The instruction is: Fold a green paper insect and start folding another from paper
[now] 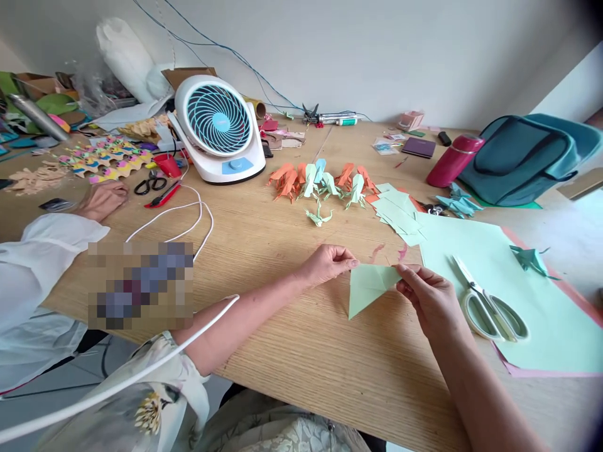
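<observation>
A light green sheet of paper point(370, 287), folded into a triangle, is held up just above the wooden table between my two hands. My left hand point(327, 263) pinches its upper left corner, fingers closed. At the upper right corner, my right hand point(426, 292) grips the paper between thumb and fingers. Beyond them stands a small pale green origami figure point(319, 216). Further back is a group of orange, pale green and blue origami figures point(308, 179). A pile of cut green paper pieces point(396, 210) lies behind my right hand.
White-handled scissors point(492, 311) rest on large green sheets point(556, 314) at the right. A pink bottle point(455, 162) and teal bag point(518, 160) stand behind. A white fan point(219, 129) is at the back. Another person's hand point(104, 198) rests at left, near black-handled scissors point(151, 182).
</observation>
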{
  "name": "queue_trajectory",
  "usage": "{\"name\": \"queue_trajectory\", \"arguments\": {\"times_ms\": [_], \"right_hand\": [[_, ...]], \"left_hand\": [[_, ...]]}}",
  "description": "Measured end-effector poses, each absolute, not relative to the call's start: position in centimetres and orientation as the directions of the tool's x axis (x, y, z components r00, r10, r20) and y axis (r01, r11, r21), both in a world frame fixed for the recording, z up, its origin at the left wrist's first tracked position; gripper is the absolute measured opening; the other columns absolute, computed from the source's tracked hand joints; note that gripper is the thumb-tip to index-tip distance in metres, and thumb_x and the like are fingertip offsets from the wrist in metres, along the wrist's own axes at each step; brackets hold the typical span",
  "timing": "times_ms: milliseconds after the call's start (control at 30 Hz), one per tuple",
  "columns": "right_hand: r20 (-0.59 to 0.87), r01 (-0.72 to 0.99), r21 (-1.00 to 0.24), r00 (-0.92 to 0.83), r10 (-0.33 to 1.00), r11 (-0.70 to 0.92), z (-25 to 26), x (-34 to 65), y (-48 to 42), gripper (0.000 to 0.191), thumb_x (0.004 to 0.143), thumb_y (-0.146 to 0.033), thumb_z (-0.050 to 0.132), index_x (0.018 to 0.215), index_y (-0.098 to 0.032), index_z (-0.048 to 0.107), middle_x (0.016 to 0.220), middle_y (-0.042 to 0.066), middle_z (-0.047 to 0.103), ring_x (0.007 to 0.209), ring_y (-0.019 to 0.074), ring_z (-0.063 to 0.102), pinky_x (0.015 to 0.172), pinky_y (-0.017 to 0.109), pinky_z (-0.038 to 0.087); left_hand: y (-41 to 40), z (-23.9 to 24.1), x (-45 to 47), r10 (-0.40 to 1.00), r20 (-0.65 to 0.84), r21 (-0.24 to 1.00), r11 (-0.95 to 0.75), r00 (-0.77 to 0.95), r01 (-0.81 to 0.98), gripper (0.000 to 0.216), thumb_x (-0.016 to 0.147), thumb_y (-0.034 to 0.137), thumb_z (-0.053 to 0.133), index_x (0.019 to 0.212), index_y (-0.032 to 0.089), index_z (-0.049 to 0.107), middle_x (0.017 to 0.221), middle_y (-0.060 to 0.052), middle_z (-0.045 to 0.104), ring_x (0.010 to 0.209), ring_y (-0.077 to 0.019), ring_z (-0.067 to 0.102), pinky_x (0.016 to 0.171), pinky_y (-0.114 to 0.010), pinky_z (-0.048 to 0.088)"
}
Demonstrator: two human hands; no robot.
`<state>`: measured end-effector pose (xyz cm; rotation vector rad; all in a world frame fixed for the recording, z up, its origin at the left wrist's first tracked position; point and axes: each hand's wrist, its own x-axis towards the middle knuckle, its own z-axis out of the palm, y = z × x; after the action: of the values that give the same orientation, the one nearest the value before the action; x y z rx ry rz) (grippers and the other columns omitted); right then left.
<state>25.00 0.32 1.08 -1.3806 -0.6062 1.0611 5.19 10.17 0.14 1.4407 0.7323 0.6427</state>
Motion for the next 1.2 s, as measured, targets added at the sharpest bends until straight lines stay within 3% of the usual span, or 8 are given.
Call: {"name": "queue_trajectory", "arguments": {"times_ms": [167, 300, 433, 533, 600, 700, 1000, 1200], "right_hand": [[-0.178, -0.229, -0.97, 0.449, 0.876, -0.08, 1.6, 25.6, 0.3, 0.032, 0.063, -0.041, 0.09, 0.06, -0.018, 0.067, 0.058, -0.002, 0.056, 0.058, 0.0092, 0.048, 0.055, 0.022, 0.042], [-0.087, -0.206, -0.978, 0.571, 0.817, 0.04, 1.8, 26.4, 0.4, 0.03, 0.065, -0.041, 0.088, 0.068, -0.019, 0.068, 0.069, 0.0, 0.063, 0.059, 0.0093, 0.049, 0.057, 0.023, 0.043], [0.193, 0.131, -0.981, 0.63, 0.752, 0.141, 2.1, 26.1, 0.0, 0.022, 0.079, -0.043, 0.077, 0.078, -0.022, 0.069, 0.078, 0.001, 0.067, 0.07, 0.0143, 0.056, 0.069, 0.028, 0.045], [0.368, 0.507, -0.848, 0.354, 0.86, 0.154, 2.6, 24.9, -0.4, 0.022, 0.088, -0.044, 0.065, 0.091, -0.023, 0.072, 0.095, 0.006, 0.072, 0.092, 0.0222, 0.062, 0.084, 0.035, 0.046], [0.305, 0.629, -0.762, 0.137, 0.943, 0.155, 2.9, 24.1, -0.6, 0.025, 0.091, -0.045, 0.06, 0.094, -0.024, 0.073, 0.096, 0.006, 0.072, 0.094, 0.0234, 0.062, 0.083, 0.034, 0.047], [0.087, 0.648, -0.758, -0.022, 0.996, 0.081, 2.8, 23.7, -0.5, 0.031, 0.093, -0.047, 0.057, 0.082, -0.022, 0.071, 0.081, 0.003, 0.069, 0.077, 0.0189, 0.061, 0.07, 0.029, 0.045], [-0.103, 0.501, -0.862, -0.016, 0.995, -0.082, 1.9, 24.2, 0.1, 0.047, 0.085, -0.06, 0.06, 0.062, -0.019, 0.054, 0.057, -0.004, 0.041, 0.055, 0.0109, 0.032, 0.051, 0.026, 0.023], [-0.161, 0.353, -0.922, 0.016, 0.987, -0.156, 1.5, 24.4, 0.2, 0.05, 0.079, -0.064, 0.066, 0.061, -0.019, 0.054, 0.055, -0.004, 0.041, 0.054, 0.0105, 0.029, 0.048, 0.025, 0.021]], "left_hand": [[10.6, 0.7, 4.9, 0.752, -0.119, 0.993, 0.103, 0.649, 0.062, 0.041, 0.065, 0.05, 0.079, 0.07, 0.014, 0.062, 0.06, 0.005, 0.052, 0.052, -0.0056, 0.041, 0.045, -0.019, 0.031], [10.7, 0.8, 4.9, 0.773, -0.153, 0.988, 0.142, 0.616, 0.067, 0.04, 0.066, 0.051, 0.076, 0.068, 0.015, 0.059, 0.058, 0.005, 0.052, 0.052, -0.006, 0.043, 0.047, -0.019, 0.032], [10.8, 0.6, 4.9, 0.757, -0.118, 0.993, 0.088, 0.643, 0.078, 0.035, 0.073, 0.048, 0.07, 0.068, 0.016, 0.056, 0.058, 0.005, 0.051, 0.052, -0.0069, 0.043, 0.048, -0.02, 0.033], [10.6, 0.4, 4.9, 0.709, -0.05, 0.993, -0.042, 0.704, 0.113, 0.03, 0.079, 0.043, 0.066, 0.07, 0.016, 0.057, 0.059, 0.005, 0.049, 0.053, -0.0072, 0.042, 0.049, -0.02, 0.032], [10.3, 0.5, 5.0, 0.679, 0.007, 0.979, -0.153, 0.734, 0.133, 0.026, 0.081, 0.038, 0.064, 0.069, 0.015, 0.058, 0.061, 0.005, 0.05, 0.056, -0.0076, 0.043, 0.052, -0.021, 0.033], [10.0, 0.7, 5.1, 0.657, 0.048, 0.952, -0.258, 0.752, 0.165, 0.022, 0.081, 0.033, 0.064, 0.069, 0.015, 0.06, 0.064, 0.003, 0.054, 0.062, -0.0089, 0.046, 0.058, -0.022, 0.036], [9.8, 0.9, 5.2, 0.687, -0.038, 0.987, -0.089, 0.726, 0.136, 0.031, 0.077, 0.042, 0.069, 0.068, 0.015, 0.059, 0.063, 0.003, 0.055, 0.061, -0.009, 0.047, 0.058, -0.022, 0.038], [9.5, 1.5, 5.3, 0.68, -0.125, 0.987, 0.015, 0.722, 0.157, 0.028, 0.077, 0.041, 0.068, 0.069, 0.016, 0.059, 0.061, 0.004, 0.054, 0.057, -0.0081, 0.045, 0.055, -0.021, 0.036]]}}
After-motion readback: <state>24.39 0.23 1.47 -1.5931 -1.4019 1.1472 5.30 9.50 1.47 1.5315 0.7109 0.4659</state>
